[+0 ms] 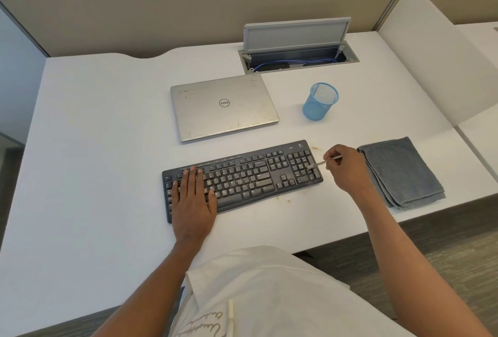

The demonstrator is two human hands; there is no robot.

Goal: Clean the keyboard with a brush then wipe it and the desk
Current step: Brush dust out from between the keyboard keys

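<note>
Keyboard under flat left hand, brush in right hand

Your keyboard lies on the desk: laptop just behind it, cup behind its right end, cloth to its right, left hand on its left half, brush at its right keys.

bare desk left of keyboard, laptop behind, towel right

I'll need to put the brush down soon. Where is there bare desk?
Widest bare patch: desk left of the laptop and keyboard. Smaller one right of the cup, behind the towel. Crowded beside the keyboard's right end: right hand, brush, crumbs, towel.
</note>
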